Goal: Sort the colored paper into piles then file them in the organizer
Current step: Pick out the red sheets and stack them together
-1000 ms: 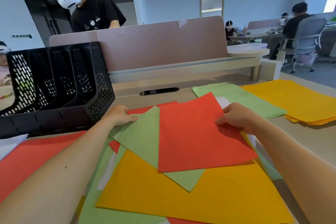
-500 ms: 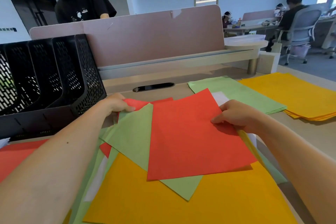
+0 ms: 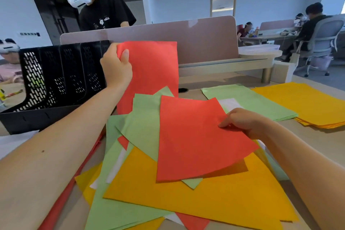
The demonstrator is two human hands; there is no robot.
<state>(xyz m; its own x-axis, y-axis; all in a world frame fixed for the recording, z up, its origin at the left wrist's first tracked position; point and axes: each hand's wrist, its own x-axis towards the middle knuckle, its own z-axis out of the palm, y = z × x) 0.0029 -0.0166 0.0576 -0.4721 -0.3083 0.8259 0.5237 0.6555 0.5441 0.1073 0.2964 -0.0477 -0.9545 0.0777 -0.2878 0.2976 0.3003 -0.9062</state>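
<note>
Colored paper (image 3: 205, 198) lies mostly in a mixed heap across the lower centre of the frame, with orange, green, red and white sheets overlapping at odd angles on the desk (image 3: 328, 142). At upper centre-left, the left hand (image 3: 116, 67) has its fingers and thumb clamped on the top corner of a raised red sheet (image 3: 155, 65). This sheet stands nearly upright just beside the black organizer (image 3: 56, 80), and its lower end is hidden behind green sheets of the heap. At centre right, the right hand (image 3: 244, 121) holds the edge of a second red sheet (image 3: 196, 136). Its fingers are curled on top and its thumb is out of sight; the sheet's near corner curls up off the heap.

Sorting looks partly done. A green pile (image 3: 248, 101) and an orange pile (image 3: 308, 104) sit side by side at the right, and the edge of a red pile (image 3: 59, 209) shows at lower left along the forearm. Many sheets remain unsorted, and filing into the organizer does not appear to have begun.
</note>
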